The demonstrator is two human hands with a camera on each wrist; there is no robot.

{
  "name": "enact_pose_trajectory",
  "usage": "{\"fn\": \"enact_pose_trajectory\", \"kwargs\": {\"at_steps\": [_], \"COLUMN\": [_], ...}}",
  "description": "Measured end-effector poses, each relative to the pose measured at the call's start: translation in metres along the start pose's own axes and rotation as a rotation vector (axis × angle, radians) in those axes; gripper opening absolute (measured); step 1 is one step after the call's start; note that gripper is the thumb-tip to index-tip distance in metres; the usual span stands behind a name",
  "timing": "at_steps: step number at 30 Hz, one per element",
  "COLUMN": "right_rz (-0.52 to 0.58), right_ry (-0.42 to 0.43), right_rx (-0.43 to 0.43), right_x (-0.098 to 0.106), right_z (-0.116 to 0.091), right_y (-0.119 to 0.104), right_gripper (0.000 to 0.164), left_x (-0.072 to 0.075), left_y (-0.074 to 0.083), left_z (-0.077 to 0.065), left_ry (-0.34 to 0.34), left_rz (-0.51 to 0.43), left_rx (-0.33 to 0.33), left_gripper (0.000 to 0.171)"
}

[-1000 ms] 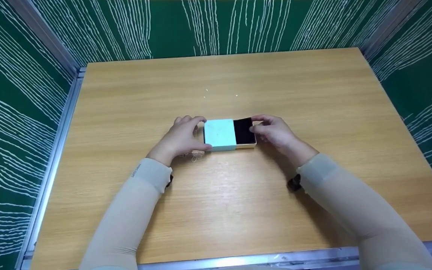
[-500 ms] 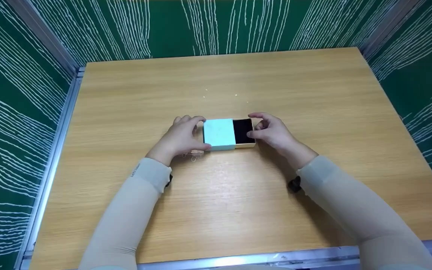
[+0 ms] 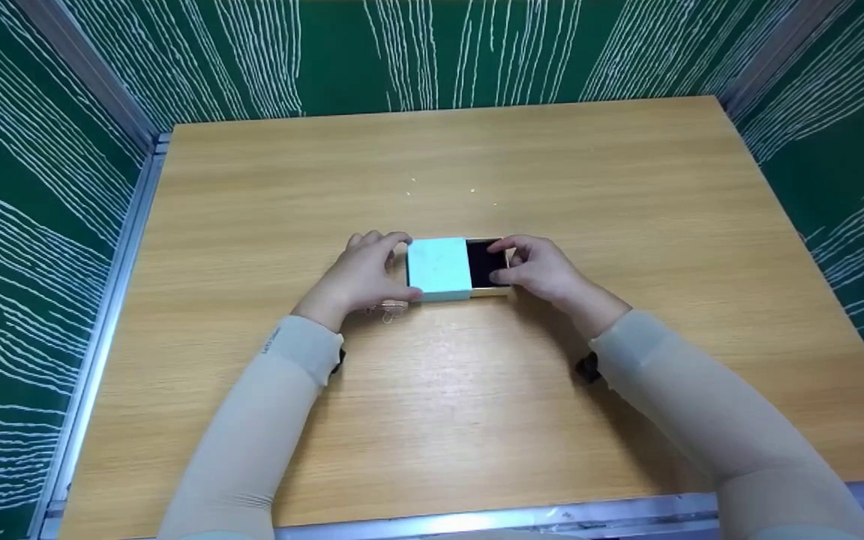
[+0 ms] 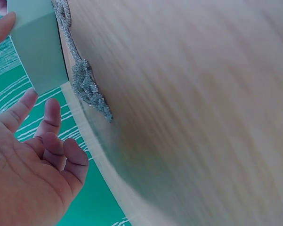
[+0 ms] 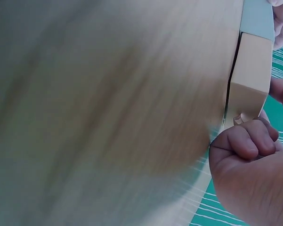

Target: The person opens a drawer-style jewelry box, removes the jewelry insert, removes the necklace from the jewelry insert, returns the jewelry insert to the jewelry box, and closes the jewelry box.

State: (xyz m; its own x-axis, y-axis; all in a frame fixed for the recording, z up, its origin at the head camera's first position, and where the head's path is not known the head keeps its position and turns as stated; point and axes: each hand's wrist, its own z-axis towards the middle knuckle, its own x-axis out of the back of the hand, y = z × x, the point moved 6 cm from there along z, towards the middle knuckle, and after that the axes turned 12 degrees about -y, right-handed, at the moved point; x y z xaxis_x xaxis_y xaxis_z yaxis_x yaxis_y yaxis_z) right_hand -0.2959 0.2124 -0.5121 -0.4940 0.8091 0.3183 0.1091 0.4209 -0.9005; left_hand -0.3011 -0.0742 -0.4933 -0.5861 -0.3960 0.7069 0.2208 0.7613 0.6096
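A small turquoise drawer box (image 3: pixel 439 268) lies on the table, its inner tray (image 3: pixel 484 266) slid part way out to the right, showing a black lining. My left hand (image 3: pixel 361 277) holds the turquoise sleeve at its left end between thumb and forefinger; its other fingers stay off the box. The thumb and forefinger of my right hand (image 3: pixel 552 274) reach over the black lining with a gap between their tips. In the right wrist view, its other fingers curl near a small ribbon loop (image 5: pixel 238 119) on the tray's end. A silver beaded chain (image 4: pixel 87 84) lies beside the sleeve.
The wooden table (image 3: pixel 432 420) has a few tiny pale specks (image 3: pixel 472 190) beyond the box. Green walls (image 3: pixel 334 60) with white streaks stand behind and at both sides. A metal rail (image 3: pixel 492 517) runs along the near edge.
My right forefinger has lifted off the tray's far corner and come down over the black lining; the thumb has shifted slightly left. My left hand and the box have barely moved.
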Motion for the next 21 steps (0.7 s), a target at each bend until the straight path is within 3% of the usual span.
{"fn": "enact_pose_trajectory", "kwargs": {"at_steps": [12,21], "right_rz": [-0.104,-0.099], "right_ry": [-0.011,-0.017], "right_rx": [-0.007,-0.017], "right_x": [-0.0006,-0.0001], "right_z": [0.0019,0.0007], "right_y": [0.0002,0.0001], "right_gripper": [0.053,0.055], "left_x": [-0.0007,-0.0015], "left_y": [0.0007,-0.0012], "left_z": [-0.0001,0.0004], "left_ry": [0.001,-0.003], "left_rz": [0.012,0.015], "left_rx": [0.004,0.019], "left_gripper": [0.095,0.095]}}
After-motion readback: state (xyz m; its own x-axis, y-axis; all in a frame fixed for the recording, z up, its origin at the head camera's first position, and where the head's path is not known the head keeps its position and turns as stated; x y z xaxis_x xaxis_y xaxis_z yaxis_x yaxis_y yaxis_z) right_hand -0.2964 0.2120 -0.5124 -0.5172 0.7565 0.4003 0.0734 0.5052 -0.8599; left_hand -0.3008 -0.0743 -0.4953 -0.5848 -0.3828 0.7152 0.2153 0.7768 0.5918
